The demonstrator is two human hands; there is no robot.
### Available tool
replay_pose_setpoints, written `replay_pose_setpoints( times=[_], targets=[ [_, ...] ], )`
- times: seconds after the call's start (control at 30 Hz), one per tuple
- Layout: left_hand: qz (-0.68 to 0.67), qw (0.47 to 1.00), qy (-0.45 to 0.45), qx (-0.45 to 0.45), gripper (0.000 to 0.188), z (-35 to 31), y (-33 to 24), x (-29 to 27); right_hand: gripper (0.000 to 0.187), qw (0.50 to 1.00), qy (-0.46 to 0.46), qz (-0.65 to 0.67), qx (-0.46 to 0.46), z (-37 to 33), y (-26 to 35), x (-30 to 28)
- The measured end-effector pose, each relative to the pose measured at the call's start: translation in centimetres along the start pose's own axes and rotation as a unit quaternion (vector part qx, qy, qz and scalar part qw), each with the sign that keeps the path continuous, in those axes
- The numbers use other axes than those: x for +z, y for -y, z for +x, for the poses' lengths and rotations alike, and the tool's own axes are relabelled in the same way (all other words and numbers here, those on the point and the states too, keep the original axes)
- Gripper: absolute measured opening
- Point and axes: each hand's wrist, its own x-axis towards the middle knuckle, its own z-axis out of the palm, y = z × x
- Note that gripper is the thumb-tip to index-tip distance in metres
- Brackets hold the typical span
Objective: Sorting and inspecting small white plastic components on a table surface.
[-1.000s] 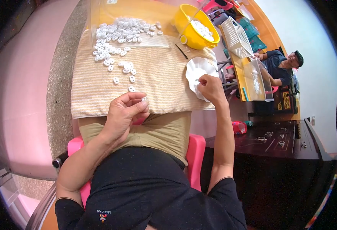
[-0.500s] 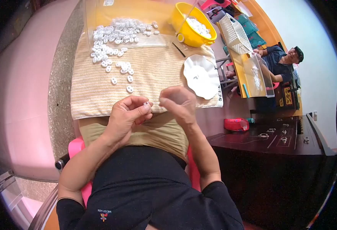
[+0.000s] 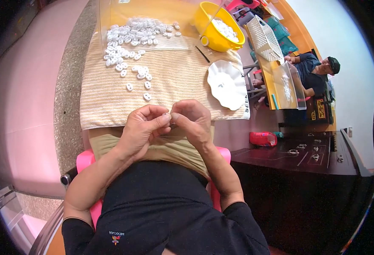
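Observation:
My left hand (image 3: 143,127) pinches a small white plastic piece (image 3: 166,114) between thumb and forefinger, just off the near edge of the towel. Against the same spot my right hand (image 3: 193,121) is closed, its thumb tip touching beside the piece; whatever its fingers hold is too small and hidden to make out. Beyond my hands, several white two-holed oval pieces (image 3: 147,96) lie loose on the towel. Farther back they thicken into a heap (image 3: 136,32). To the right sits a white scalloped plate (image 3: 225,87) with tiny dark bits in its middle.
A beige striped towel (image 3: 106,97) covers the table. A thin black stick (image 3: 202,54) lies near a yellow tub (image 3: 208,32) of white pieces. Clear plastic panels rise at the back. On the right, a person (image 3: 312,70) sits at another table with a white basket (image 3: 263,40).
My right hand has moved left and down, its fingers closing in at the white piece. My left hand keeps its pinch. The whole view has shifted slightly.

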Motion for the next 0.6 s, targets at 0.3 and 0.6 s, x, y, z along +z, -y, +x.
replay_pose_setpoints(
  times=[0.3,0.6],
  targets=[
    [0.016,1.0,-0.004,-0.001,0.012,-0.1,-0.1,0.2,0.023,0.999,0.05,0.008,0.004,0.2,0.0,-0.9],
    [0.032,0.999,0.004,0.01,0.012,0.2,0.0,-0.1,0.015,0.992,0.106,-0.071,-0.017,0.6,0.2,-1.6]
  ],
)
